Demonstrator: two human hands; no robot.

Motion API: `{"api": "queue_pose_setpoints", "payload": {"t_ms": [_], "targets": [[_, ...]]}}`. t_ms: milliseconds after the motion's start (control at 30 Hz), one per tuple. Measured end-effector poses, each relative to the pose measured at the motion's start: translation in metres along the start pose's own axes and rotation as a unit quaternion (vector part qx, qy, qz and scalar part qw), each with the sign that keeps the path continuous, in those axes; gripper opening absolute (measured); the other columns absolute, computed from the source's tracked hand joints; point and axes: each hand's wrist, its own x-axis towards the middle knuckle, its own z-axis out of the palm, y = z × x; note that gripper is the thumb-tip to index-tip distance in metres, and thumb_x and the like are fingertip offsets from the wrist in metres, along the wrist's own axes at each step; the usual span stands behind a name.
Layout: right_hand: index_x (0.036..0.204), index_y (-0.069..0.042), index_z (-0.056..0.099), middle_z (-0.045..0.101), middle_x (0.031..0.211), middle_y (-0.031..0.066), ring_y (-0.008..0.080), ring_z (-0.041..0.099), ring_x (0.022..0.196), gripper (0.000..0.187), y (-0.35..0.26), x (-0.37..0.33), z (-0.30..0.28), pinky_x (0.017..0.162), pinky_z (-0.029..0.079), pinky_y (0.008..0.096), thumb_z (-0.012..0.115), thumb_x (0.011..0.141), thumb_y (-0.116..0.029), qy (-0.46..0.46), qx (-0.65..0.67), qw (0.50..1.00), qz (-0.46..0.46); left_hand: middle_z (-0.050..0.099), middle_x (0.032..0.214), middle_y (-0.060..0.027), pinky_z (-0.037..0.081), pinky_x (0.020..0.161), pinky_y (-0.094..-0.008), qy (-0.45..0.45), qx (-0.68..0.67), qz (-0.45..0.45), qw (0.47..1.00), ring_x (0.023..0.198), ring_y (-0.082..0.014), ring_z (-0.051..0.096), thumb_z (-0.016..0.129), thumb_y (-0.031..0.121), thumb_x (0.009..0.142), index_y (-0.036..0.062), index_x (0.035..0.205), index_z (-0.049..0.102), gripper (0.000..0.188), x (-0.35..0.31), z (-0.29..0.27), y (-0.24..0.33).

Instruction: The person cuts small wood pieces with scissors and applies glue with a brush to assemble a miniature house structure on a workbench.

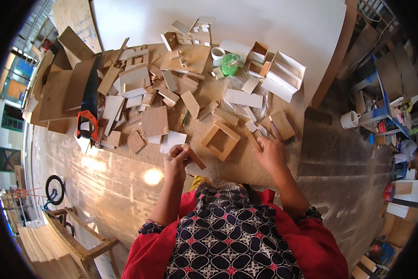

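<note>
My left hand (pixel 176 160) pinches one end of a short wooden strip (pixel 195 156), which slants down to the right over the table's front edge. In my right hand (pixel 270 152) is another wooden strip (pixel 253 141), gripped near its lower end and tilted up to the left. Between the two hands a small square wooden frame (pixel 220 140) lies on the table, apart from both. Right of it rests a thick wood block (pixel 282 125) with a dark edge. Small pale offcuts (pixel 251 126) lie just beyond my right hand.
Wood scraps (pixel 154 122) heap up at the left, beside a handsaw with an orange handle (pixel 86 125). Farther back stand a green plastic cup (pixel 229 64), a white cup (pixel 217 54), a white compartmented box (pixel 285 72) and a small wooden model (pixel 200 32). A bucket (pixel 350 119) stands off to the right.
</note>
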Motion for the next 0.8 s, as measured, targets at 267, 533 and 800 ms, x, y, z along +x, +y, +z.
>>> {"api": "queue_pose_setpoints", "payload": {"t_ms": [267,533,800], "targets": [[0.094,-0.001,0.068,0.067,0.071,0.0142,0.0215,0.066,0.06,0.027,-0.07,0.005,-0.004,0.056,0.05,0.0306,0.071,0.083,-0.025,-0.172,0.311,0.929,-0.099,0.063,0.077,-0.0008,0.051,0.065,-0.0244,-0.038,-0.078,-0.034,0.996,0.066,-0.0098,0.059,0.067,0.011,0.087,0.0081,0.087,0.065,0.004,-0.016,0.045,0.009],[0.096,-0.001,0.07,0.07,0.075,0.0121,0.0118,0.063,0.064,0.024,-0.063,0.02,0.015,0.059,0.047,0.0283,0.068,0.085,-0.022,-0.223,0.284,0.93,-0.067,0.063,0.079,-0.0009,0.05,0.066,-0.0258,-0.008,-0.07,-0.076,0.995,0.068,-0.0109,0.058,0.064,0.014,0.089,0.0073,0.089,0.064,0.007,-0.008,0.034,0.008],[0.124,-0.01,0.058,0.067,0.092,0.0096,0.0182,0.063,0.067,0.045,-0.033,0.149,-0.019,0.067,0.051,0.0321,0.07,0.082,-0.022,0.062,0.208,0.976,0.009,0.061,0.079,0.0006,0.048,0.067,-0.0257,-0.036,-0.101,-0.065,0.992,0.069,-0.0111,0.056,0.063,0.017,0.091,0.0092,0.091,0.062,0.008,0.008,0.018,0.02]]}}
